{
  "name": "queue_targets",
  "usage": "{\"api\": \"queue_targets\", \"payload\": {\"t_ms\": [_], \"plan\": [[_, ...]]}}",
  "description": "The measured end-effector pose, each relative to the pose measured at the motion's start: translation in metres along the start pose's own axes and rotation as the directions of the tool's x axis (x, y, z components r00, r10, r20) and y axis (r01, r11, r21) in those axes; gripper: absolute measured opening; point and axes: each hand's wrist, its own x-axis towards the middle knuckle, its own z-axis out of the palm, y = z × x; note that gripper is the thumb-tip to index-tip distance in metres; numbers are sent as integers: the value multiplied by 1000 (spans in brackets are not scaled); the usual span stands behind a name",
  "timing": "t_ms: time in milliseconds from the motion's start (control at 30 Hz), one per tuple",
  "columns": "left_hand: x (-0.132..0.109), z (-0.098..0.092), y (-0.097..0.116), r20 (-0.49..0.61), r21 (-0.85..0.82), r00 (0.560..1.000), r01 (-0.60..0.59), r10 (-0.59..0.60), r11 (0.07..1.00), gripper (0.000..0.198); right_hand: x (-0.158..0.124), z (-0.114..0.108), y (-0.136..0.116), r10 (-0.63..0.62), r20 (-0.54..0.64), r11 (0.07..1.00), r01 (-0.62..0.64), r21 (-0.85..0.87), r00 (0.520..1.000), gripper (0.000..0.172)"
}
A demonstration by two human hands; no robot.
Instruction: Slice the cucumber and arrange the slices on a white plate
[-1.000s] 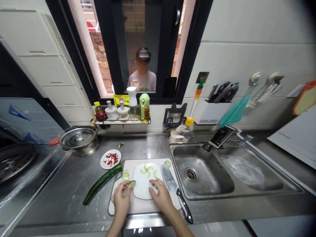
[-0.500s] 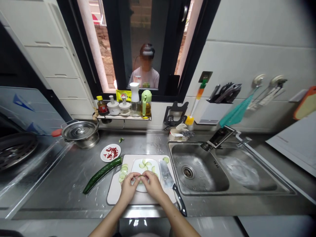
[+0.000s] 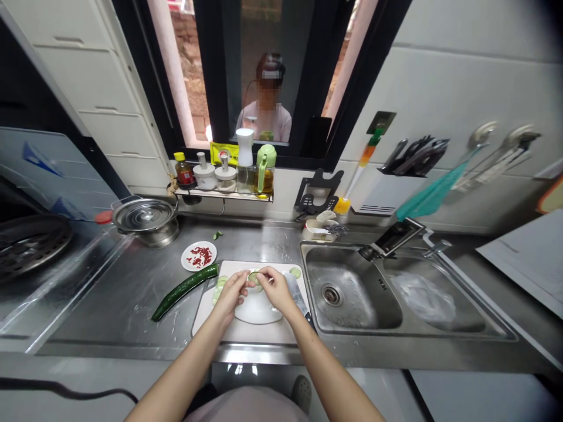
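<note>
A white cutting board (image 3: 257,332) lies on the steel counter with a white plate (image 3: 257,308) on it. My left hand (image 3: 230,295) and my right hand (image 3: 275,287) meet over the plate's far side, both pinching a cucumber slice (image 3: 254,277) between their fingertips. More slices (image 3: 219,286) lie stacked at the board's left edge, and one slice (image 3: 295,272) sits at the far right corner. A whole cucumber (image 3: 183,291) rests left of the board. A cleaver (image 3: 299,300) lies on the board's right side, partly hidden by my right forearm.
A small dish of chopped red chilli (image 3: 199,256) and a lidded steel pot (image 3: 146,220) stand behind the cucumber. A double sink (image 3: 360,287) with a faucet (image 3: 391,238) lies to the right. Condiment bottles (image 3: 245,170) line a shelf under the window, where a person's reflection shows.
Both hands moved from the plate's near side to its far side, now pinching a cucumber slice together. The view has pulled back a little.
</note>
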Motion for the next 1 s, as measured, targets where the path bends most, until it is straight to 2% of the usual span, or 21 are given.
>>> {"api": "queue_targets", "payload": {"t_ms": [133,300,600,833,1000], "plan": [[3,6,12,2,-22,1000,-16,16,1000,55,6,-6,-7,-54,24,998,55,-26,998,19],[5,11,14,-23,-19,999,-33,33,999,48,7,-12,-12,-76,63,994,81,-69,995,18],[17,9,9,-2,7,976,-217,217,976,57,2,-12,-7,32,44,998,-30,-49,999,22],[23,12,4,34,62,929,-371,370,927,50,1,-12,-7,96,32,995,-97,32,995,24],[26,13,3,59,34,915,-401,398,916,55,1,-10,-6,139,41,985,-143,97,989,26]]}}
